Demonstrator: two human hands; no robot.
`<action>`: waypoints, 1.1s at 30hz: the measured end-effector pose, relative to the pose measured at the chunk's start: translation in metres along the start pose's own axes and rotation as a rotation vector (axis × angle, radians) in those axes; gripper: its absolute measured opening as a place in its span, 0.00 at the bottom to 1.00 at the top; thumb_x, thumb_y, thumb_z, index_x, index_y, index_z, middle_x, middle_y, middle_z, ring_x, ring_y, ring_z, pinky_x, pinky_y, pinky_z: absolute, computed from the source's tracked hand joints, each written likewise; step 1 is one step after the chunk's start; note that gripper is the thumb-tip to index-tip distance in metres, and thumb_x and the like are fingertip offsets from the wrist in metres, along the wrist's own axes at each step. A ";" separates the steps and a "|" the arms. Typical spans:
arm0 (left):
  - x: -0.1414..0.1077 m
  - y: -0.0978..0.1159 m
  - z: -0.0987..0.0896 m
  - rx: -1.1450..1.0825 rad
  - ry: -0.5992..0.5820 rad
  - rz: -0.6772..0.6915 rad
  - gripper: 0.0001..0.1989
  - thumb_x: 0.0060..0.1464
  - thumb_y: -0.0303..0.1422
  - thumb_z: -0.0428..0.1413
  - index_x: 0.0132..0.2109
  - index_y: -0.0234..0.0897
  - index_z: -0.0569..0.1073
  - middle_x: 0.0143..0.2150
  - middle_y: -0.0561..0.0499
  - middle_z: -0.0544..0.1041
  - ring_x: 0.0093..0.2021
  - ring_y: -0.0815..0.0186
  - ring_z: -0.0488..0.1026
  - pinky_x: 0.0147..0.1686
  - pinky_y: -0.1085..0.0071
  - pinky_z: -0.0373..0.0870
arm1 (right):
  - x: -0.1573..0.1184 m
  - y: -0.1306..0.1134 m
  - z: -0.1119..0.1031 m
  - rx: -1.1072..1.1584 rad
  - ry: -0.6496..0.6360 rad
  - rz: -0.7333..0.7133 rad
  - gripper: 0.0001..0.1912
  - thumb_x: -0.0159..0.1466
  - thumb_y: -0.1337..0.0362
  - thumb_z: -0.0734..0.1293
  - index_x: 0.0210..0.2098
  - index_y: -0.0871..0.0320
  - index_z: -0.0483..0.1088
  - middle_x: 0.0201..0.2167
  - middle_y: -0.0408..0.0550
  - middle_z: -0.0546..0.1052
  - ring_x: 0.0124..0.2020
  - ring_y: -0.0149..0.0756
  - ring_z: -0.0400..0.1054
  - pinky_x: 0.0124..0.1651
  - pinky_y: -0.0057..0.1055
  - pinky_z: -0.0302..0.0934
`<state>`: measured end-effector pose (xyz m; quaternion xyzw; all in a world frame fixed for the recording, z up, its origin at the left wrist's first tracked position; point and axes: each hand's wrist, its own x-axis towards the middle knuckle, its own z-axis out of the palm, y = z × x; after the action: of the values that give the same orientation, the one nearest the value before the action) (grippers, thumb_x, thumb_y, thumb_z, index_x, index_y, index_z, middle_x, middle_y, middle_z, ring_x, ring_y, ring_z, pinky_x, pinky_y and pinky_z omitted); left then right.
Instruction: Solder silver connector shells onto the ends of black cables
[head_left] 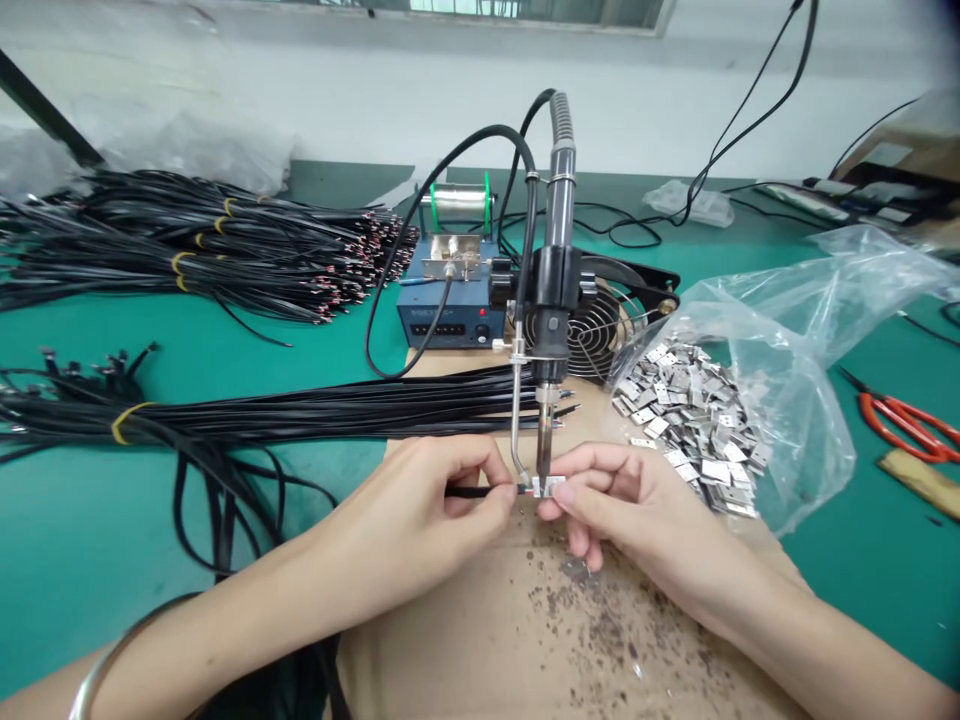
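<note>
Black cable (466,491) partly behind left hand (429,505)

1. The left hand (442,500) pinched a black cable (471,491).
2. The right hand (637,497) pinched a small metal piece (556,484) at the cable's end.
3. A soldering iron (559,215) pointed down at them, a thin feed tube (516,410) alongside.
4. Behind stood a blue box (431,300) with a solder spool (460,202).
5. Metal parts (697,410) lay in a clear bag (814,440), right.
6. A tied cable bundle (300,415) lay left.
</note>
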<state>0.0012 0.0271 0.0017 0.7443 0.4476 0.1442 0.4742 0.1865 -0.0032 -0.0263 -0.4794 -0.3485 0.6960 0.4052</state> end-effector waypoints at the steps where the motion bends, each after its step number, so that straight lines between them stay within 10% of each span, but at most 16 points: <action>1: 0.000 0.001 0.000 0.010 0.003 0.004 0.08 0.53 0.29 0.50 0.27 0.35 0.68 0.22 0.58 0.65 0.25 0.74 0.59 0.22 0.85 0.59 | 0.000 0.000 0.000 -0.004 0.000 -0.001 0.12 0.48 0.62 0.76 0.29 0.61 0.74 0.22 0.45 0.79 0.15 0.22 0.65 0.17 0.16 0.61; 33: -0.003 0.008 0.000 -0.013 0.028 0.025 0.08 0.53 0.28 0.50 0.27 0.35 0.69 0.24 0.56 0.69 0.27 0.72 0.63 0.24 0.84 0.64 | -0.004 -0.001 -0.002 0.012 -0.029 0.000 0.12 0.49 0.60 0.76 0.30 0.59 0.76 0.24 0.49 0.81 0.16 0.20 0.58 0.20 0.18 0.51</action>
<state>0.0036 0.0238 0.0089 0.7446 0.4438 0.1636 0.4710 0.1899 -0.0057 -0.0244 -0.4666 -0.3502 0.7051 0.4031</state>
